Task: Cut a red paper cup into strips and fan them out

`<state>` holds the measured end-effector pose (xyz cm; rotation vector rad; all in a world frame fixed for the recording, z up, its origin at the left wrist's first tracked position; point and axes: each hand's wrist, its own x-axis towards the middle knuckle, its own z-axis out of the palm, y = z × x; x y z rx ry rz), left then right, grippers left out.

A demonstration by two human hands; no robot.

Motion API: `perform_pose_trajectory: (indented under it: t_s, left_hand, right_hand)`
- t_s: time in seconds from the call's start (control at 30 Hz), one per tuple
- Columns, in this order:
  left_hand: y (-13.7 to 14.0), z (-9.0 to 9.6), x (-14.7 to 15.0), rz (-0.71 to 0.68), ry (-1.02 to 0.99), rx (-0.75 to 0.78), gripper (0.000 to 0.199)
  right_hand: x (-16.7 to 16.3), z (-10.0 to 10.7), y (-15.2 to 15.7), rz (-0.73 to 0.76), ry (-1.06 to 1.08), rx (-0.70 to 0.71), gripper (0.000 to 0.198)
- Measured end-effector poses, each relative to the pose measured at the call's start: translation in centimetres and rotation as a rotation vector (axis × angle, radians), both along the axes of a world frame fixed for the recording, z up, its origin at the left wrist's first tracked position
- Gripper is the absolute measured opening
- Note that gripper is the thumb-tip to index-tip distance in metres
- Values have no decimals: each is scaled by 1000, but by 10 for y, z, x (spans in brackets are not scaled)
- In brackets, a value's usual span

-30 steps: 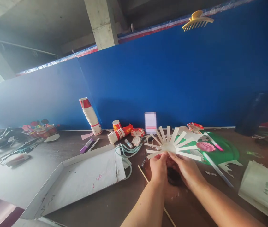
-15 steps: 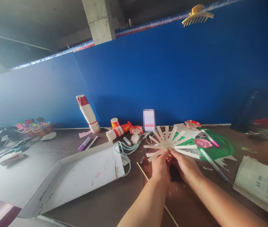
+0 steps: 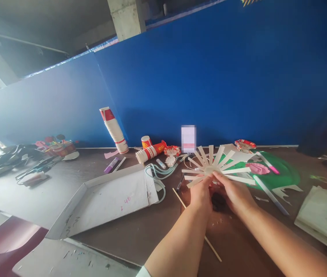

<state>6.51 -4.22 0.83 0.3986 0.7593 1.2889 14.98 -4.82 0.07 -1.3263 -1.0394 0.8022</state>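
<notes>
Both hands hold a white paper cup cut into strips, which fan outward like petals around its round base. My left hand pinches it near the base from the left. Thumb close to the other thumb, my right hand grips it from the right. The fingertips underneath are hidden. A small dark object lies on the table below the hands; its kind is unclear. Beside my left forearm lies a thin wooden stick. Behind the cup is a green round sheet with a pink scalloped piece.
On the left lies a shallow white cardboard tray. A tall stack of paper cups leans near the blue partition, with red cups lying nearby. Markers, paper scraps and a booklet are on the right.
The view has shifted a little left and downward, so the scene sits further right and higher. Both hands still hold the cut cup, with little visible change in grip.
</notes>
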Motion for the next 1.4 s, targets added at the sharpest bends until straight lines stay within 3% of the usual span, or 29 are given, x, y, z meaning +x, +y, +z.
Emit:
perform_pose_trajectory:
  t_s: [0.07,0.17,0.23,0.33,0.43,0.53,0.67,0.83,0.93,1.03,1.3,1.4]
  left_hand:
    - [6,3,-10,55,78,53,28]
    - [19,7,-32,296,241,78,26]
    - [26,8,-46,452,224,15,22]
    - [32,9,-57,522,182,-60,17]
    - [32,9,-56,517,146,-81,16]
    - [32,9,-52,514,134,-67,15]
    - [33,9,-53,504,110,-44,12]
    - [36,6,-53,498,75,-35,12]
    - [38,3,-51,473,54,1,13]
    - [41,1,-49,432,37,34,16]
    - [49,-4,-54,389,-21,54,28]
    - [48,-4,-54,378,-14,40,31]
  right_hand:
    - [2,4,-4,48,-41,-40,43]
    - [4,9,-11,149,-174,-70,44]
    - [4,10,-15,215,-308,-51,38]
    - [3,9,-22,303,-613,-35,26]
    - [1,6,-29,305,-957,-85,20]
    - [1,6,-31,272,-1158,-144,25]
    - [7,10,-30,266,-1224,-213,26]
    - [20,16,-25,145,-1370,-348,20]
    - [15,23,-15,94,-1396,-244,23]
    - [-4,29,4,234,-1423,-114,28]
    - [-51,29,66,485,-1476,-100,33]
    - [-57,26,78,500,-1480,-85,36]
